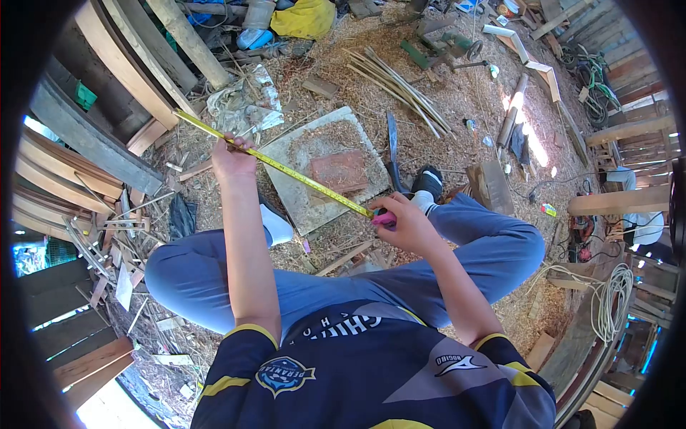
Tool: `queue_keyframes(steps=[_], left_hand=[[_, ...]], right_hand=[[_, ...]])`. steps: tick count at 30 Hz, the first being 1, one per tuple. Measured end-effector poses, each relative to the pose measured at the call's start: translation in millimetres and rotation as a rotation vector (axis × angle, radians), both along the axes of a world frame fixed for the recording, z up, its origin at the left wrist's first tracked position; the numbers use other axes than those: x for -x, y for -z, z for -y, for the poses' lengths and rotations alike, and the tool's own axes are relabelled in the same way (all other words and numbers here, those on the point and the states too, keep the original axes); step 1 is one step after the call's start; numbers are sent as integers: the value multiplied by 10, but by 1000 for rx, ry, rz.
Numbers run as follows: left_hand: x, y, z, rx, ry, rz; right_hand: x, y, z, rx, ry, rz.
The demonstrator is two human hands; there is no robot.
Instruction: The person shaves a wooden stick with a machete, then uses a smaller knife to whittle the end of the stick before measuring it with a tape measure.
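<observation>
A yellow tape measure (307, 181) is pulled out in a straight slant across the space before me. Its case, pink and dark where it shows, sits in my right hand (406, 223), whose fingers are wrapped round it. My left hand (234, 159) is closed on the blade nearer its far end. A thin light stick-like thing shows by the left fingers, too small to name. The blade's tip appears at the lower end of a curved wooden plank (132, 64); whether it touches cannot be made out. Below the blade lies a pale square board (286, 150) with a reddish-brown rectangular piece (339, 171) on it.
Sawdust and scraps cover the ground. A bundle of thin sticks (396, 89) and a dark blade-like tool (392, 146) lie ahead. Curved timbers (93, 136) lean at the left. At the right are a wooden block (489, 187) and a coiled pale cable (611, 300).
</observation>
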State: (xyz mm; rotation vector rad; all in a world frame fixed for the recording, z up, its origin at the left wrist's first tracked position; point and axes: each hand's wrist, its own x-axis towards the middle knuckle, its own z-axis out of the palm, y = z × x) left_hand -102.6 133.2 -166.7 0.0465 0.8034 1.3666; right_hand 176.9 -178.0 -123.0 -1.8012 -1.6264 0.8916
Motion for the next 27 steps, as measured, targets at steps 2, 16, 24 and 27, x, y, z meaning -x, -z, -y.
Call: queue_keyframes(steps=[2,16,24,27], left_hand=[[-86,80,39,69,-61,21],[-28,998,-10,-79,-29,265],[-66,969,4,-280,24,438],[-91,962,82,-323,44,590]], right_hand=[[1,111,-59,-15,-15,111],[-21,755,-362,-226,120,424],[-64,853,-402,-146,115,371],[-123,991,-448,-166,99,370]])
